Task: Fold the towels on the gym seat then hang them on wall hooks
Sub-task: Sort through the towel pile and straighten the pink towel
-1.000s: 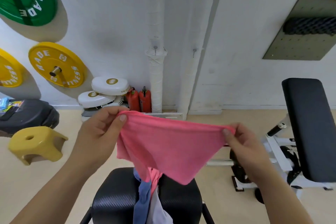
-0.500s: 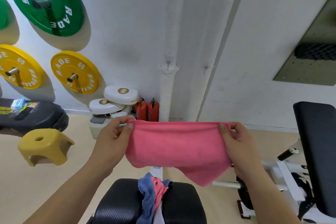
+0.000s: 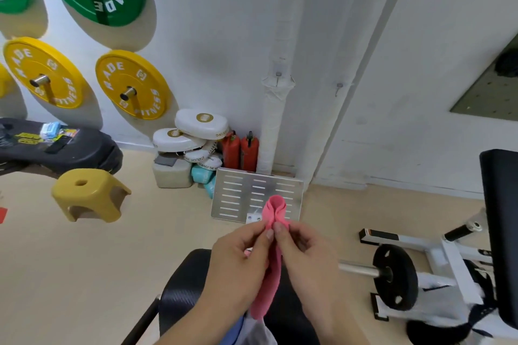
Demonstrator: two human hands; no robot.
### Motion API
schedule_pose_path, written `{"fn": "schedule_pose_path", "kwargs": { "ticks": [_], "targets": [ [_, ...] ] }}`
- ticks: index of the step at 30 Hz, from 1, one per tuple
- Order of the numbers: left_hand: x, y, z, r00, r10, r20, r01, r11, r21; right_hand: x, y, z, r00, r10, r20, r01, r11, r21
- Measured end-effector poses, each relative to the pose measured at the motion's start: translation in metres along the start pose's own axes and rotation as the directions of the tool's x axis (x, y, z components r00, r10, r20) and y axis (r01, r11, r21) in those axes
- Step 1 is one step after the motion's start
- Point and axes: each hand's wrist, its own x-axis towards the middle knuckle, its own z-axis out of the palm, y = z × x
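Both hands meet in front of me above the black gym seat (image 3: pixel 179 297). My left hand (image 3: pixel 238 258) and my right hand (image 3: pixel 305 255) pinch the top corners of a pink towel (image 3: pixel 273 263) together, so it hangs folded in half as a narrow strip between them. Its top fold pokes up above my fingertips. More towels, blue and white (image 3: pixel 252 330), lie on the seat under my wrists, mostly hidden. Two small wall hooks (image 3: pixel 278 75) (image 3: pixel 339 86) stick out of the white wall ahead.
Green and yellow weight plates (image 3: pixel 130 84) hang on the wall at left. A yellow stool (image 3: pixel 87 193), white pads, two red extinguishers (image 3: pixel 241 150) and a slotted metal plate (image 3: pixel 252 190) stand on the floor. A weight machine with a black disc (image 3: pixel 395 277) stands at right.
My hands came together from a wide spread, bringing the two top corners of the pink towel together and folding it in half. The view tilted down slightly.
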Motion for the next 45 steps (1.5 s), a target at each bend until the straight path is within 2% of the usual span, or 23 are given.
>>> {"fn": "schedule_pose_path", "kwargs": {
  "ticks": [4,8,10,15,18,19,21,23,25,29,33,36,38,40,45],
  "targets": [
    [0.001,-0.001,-0.010,1.000,-0.006,-0.029,0.007,1.000,0.015,-0.004,-0.002,0.000,0.997,-0.006,0.076,0.010,0.999,-0.052],
    [-0.002,-0.005,-0.008,0.999,-0.006,0.044,0.003,0.998,0.063,-0.012,-0.006,0.004,0.987,-0.097,0.127,0.123,0.969,-0.214],
    [-0.004,-0.003,-0.009,0.998,-0.009,0.070,0.007,0.999,0.036,-0.015,-0.009,0.003,0.983,-0.114,0.143,0.149,0.953,-0.263],
    [0.001,0.003,-0.021,0.999,0.039,0.001,-0.039,0.999,0.011,-0.010,-0.007,0.001,0.980,-0.044,0.196,0.068,0.991,-0.116],
    [0.008,0.008,-0.037,0.992,0.078,0.104,-0.083,0.996,0.044,-0.003,-0.005,-0.010,0.993,-0.094,0.073,0.100,0.992,-0.076],
    [0.008,0.009,-0.044,0.984,0.080,0.158,-0.088,0.995,0.047,-0.001,-0.006,-0.016,0.993,-0.095,0.074,0.102,0.991,-0.092],
    [0.007,0.013,-0.056,0.958,0.074,0.279,-0.072,0.997,-0.015,0.004,-0.006,-0.032,0.974,-0.057,0.218,0.075,0.994,-0.076],
    [0.002,0.017,-0.065,0.930,0.065,0.361,-0.028,0.994,-0.107,0.007,-0.006,-0.043,0.912,-0.007,0.411,-0.006,0.999,0.031],
    [-0.001,0.012,-0.069,0.940,0.049,0.339,-0.015,0.995,-0.102,0.007,-0.005,-0.047,0.879,0.013,0.477,-0.042,0.998,0.050],
    [-0.007,-0.006,-0.073,0.989,0.002,0.146,-0.015,0.996,0.086,0.005,0.008,-0.035,0.943,0.041,0.331,-0.050,0.999,0.019],
    [-0.008,-0.022,-0.083,0.994,0.015,0.107,-0.032,0.987,0.157,0.002,0.015,-0.013,0.941,0.062,0.333,-0.055,0.998,-0.030],
    [-0.007,-0.039,-0.096,0.993,0.004,0.119,-0.034,0.967,0.254,0.000,0.022,0.006,0.942,0.046,0.331,0.004,0.989,-0.148],
    [-0.009,-0.046,-0.108,0.992,-0.021,0.125,-0.014,0.962,0.272,-0.001,0.030,0.016,0.933,0.030,0.359,0.028,0.987,-0.155],
    [-0.013,-0.052,-0.121,0.990,-0.057,0.125,0.022,0.964,0.263,-0.003,0.038,0.025,0.918,0.083,0.387,-0.020,0.986,-0.165],
    [-0.010,-0.071,-0.152,0.951,-0.248,0.186,0.215,0.960,0.180,-0.008,0.070,0.055,0.837,0.345,0.425,-0.295,0.938,-0.180]
  ]
}}
